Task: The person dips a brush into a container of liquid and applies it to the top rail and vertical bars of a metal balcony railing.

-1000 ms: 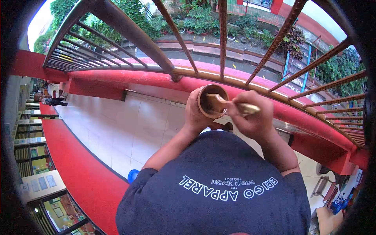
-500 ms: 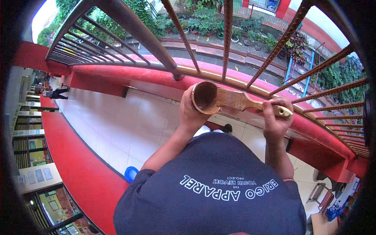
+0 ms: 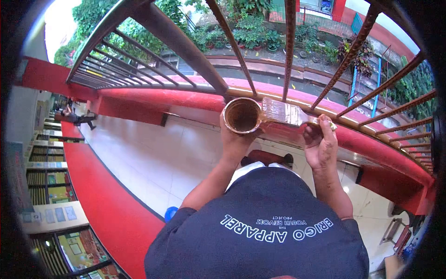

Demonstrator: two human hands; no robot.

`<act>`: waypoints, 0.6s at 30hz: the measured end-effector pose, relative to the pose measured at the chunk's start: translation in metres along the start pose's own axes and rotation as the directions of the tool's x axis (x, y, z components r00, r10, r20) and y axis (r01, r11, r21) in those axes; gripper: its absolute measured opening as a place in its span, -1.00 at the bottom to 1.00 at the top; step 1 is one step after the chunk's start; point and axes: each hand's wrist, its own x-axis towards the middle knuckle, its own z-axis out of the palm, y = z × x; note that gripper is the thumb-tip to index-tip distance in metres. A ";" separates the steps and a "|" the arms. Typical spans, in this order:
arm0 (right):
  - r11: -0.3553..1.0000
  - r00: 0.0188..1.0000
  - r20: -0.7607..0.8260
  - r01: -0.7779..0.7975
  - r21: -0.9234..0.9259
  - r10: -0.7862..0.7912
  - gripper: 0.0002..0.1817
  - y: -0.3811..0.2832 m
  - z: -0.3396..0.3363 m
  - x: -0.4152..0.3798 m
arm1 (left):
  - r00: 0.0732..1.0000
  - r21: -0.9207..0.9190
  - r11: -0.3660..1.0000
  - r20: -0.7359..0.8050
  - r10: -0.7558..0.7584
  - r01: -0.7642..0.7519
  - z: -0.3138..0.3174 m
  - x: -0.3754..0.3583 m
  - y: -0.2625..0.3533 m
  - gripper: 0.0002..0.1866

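Note:
My left hand [image 3: 236,143] is wrapped round a small round paint pot [image 3: 242,116], its open mouth tilted toward me and its inside coated brown. A flat paintbrush [image 3: 284,113] lies level beside the pot, its bristle end at the pot's right rim. Between the thumb and fingers of my right hand [image 3: 320,148] is the brush's pale handle, with the palm turned partly up. Brown paint streaks the bristles and the metal band. Just beyond both hands runs the brown lower rail [image 3: 341,122] of a metal railing.
Rusty upright bars [image 3: 289,51] and a thick slanting post [image 3: 181,49] rise above a red ledge [image 3: 158,97]. Below me is a pale tiled floor [image 3: 153,144]. A person [image 3: 81,118] is far down the corridor at left. A blue object [image 3: 171,214] lies near my left elbow.
My right hand has rolled over, turning the brush and bringing its palm into view. The pot's mouth faces me more squarely. The distant person has changed pose, and the view has shifted slightly.

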 end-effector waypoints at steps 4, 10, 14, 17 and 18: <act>0.997 1.000 0.012 0.023 0.069 -0.024 -0.88 0.027 0.019 -0.002 | 0.998 -0.040 0.997 0.011 -0.058 0.058 -0.031 0.014 0.001 -0.20; 0.991 1.000 0.006 0.023 0.135 -0.024 -0.83 0.069 0.055 0.002 | 0.997 0.119 0.990 -0.035 -0.074 0.077 -0.093 0.003 -0.022 -0.18; 0.984 0.997 0.076 0.017 0.175 -0.031 -0.83 0.094 0.074 0.005 | 0.991 0.074 0.989 -0.055 -0.124 0.128 -0.135 -0.017 -0.041 -0.17; 0.970 0.983 0.158 0.060 0.236 -0.099 -0.79 0.105 0.107 0.003 | 0.987 0.169 0.973 -0.061 -0.149 0.157 -0.160 -0.023 -0.036 -0.40; 0.962 0.975 0.182 0.075 0.261 -0.126 -0.78 0.105 0.123 0.002 | 0.992 0.195 0.974 -0.062 -0.108 0.118 -0.165 -0.023 -0.030 -0.44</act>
